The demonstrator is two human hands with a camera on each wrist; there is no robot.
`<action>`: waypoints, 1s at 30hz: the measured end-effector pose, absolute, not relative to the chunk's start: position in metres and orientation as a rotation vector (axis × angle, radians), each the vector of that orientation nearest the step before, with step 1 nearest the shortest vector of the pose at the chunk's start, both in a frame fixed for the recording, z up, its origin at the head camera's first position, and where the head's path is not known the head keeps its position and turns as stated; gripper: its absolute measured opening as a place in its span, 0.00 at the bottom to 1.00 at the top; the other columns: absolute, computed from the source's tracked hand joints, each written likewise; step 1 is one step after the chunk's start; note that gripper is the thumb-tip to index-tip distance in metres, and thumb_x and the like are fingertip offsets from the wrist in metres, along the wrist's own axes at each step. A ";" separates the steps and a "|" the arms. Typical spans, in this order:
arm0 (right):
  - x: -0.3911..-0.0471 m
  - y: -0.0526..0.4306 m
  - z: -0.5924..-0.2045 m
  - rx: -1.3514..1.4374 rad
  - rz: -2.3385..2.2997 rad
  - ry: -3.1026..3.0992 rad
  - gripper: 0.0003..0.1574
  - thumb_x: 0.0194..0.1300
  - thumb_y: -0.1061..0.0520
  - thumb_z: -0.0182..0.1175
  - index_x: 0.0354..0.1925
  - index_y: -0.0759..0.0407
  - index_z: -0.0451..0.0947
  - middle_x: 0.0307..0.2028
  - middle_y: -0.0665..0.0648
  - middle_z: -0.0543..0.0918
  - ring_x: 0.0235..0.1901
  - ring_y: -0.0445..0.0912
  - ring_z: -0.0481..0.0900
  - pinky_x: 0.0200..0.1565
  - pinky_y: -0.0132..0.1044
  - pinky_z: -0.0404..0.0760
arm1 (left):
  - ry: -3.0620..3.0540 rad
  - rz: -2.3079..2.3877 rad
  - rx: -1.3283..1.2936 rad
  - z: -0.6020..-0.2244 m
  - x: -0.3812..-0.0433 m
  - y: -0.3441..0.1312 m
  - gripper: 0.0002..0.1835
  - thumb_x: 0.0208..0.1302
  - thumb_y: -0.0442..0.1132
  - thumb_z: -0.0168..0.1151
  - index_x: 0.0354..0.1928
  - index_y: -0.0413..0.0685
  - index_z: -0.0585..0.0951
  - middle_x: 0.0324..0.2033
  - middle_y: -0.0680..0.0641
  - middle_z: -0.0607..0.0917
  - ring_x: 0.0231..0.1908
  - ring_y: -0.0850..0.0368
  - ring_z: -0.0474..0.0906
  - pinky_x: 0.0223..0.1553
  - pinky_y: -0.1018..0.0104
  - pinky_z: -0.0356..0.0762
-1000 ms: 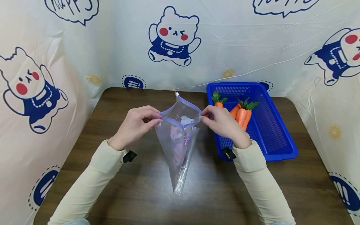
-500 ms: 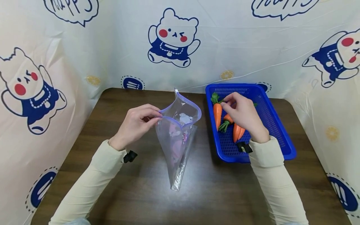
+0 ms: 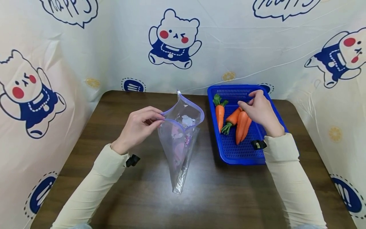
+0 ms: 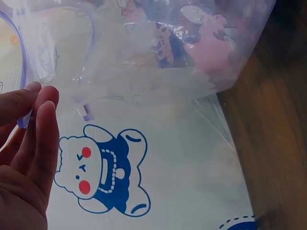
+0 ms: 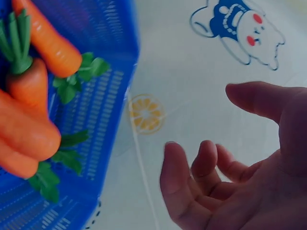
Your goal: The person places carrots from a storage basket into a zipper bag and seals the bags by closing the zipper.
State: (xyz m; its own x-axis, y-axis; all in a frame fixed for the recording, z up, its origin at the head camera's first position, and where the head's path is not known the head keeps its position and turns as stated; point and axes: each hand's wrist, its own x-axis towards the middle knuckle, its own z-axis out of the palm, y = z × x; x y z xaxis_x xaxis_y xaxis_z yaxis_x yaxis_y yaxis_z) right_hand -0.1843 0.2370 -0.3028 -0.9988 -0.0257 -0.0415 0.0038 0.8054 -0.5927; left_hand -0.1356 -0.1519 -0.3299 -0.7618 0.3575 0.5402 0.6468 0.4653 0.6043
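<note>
A clear zip bag [image 3: 178,143] with a purple rim and printed pink figures stands with its mouth spread wide, narrowing toward its lower end. My left hand [image 3: 143,125] pinches the left side of that rim between thumb and fingers; the left wrist view shows the grip on the purple edge [image 4: 21,62]. Over the blue basket [image 3: 213,127] hovers my right hand [image 3: 261,109], thumb and fingers apart and nothing between them. Below it lie several orange carrots [image 3: 242,125] with green tops, one carrot [image 3: 220,116] along the basket's left wall. The right hand hides some of the leaves.
A dark wooden table [image 3: 137,197] carries the bag and basket. Behind and beside it hangs a pale cloth [image 3: 243,47] printed with bears and orange slices.
My right hand has let go of the bag's right rim and moved right, over the basket. The left hand keeps its pinch, and the bag mouth stays spread.
</note>
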 end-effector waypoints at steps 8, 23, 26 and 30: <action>-0.195 0.248 -0.313 0.034 -0.878 2.822 0.42 0.70 0.40 0.51 0.62 0.72 0.55 0.47 0.69 0.71 0.36 0.55 0.74 0.39 0.44 0.74 | -2.357 -1.213 -0.871 -0.333 -0.135 -0.152 0.09 0.50 0.24 0.71 0.34 0.42 0.86 0.39 0.48 0.86 0.29 0.63 0.78 0.30 0.78 0.78; -0.208 0.266 -0.337 0.133 -0.764 2.726 0.45 0.69 0.38 0.49 0.61 0.76 0.54 0.53 0.77 0.68 0.47 0.64 0.73 0.46 0.54 0.76 | -2.347 -1.225 -0.874 -0.336 -0.135 -0.152 0.10 0.50 0.24 0.71 0.34 0.43 0.86 0.39 0.49 0.86 0.30 0.64 0.78 0.30 0.74 0.80; -0.209 0.267 -0.340 0.158 -0.754 2.701 0.46 0.69 0.36 0.49 0.60 0.75 0.54 0.49 0.74 0.69 0.42 0.60 0.74 0.42 0.49 0.77 | -2.342 -1.228 -0.876 -0.336 -0.134 -0.152 0.10 0.50 0.24 0.71 0.34 0.42 0.86 0.39 0.49 0.86 0.30 0.64 0.78 0.30 0.75 0.80; -0.210 0.268 -0.342 0.176 -0.752 2.687 0.46 0.68 0.36 0.50 0.59 0.75 0.54 0.46 0.71 0.70 0.36 0.55 0.76 0.35 0.41 0.77 | -2.333 -1.235 -0.880 -0.336 -0.135 -0.151 0.10 0.50 0.24 0.71 0.34 0.42 0.86 0.39 0.49 0.86 0.30 0.64 0.78 0.29 0.73 0.80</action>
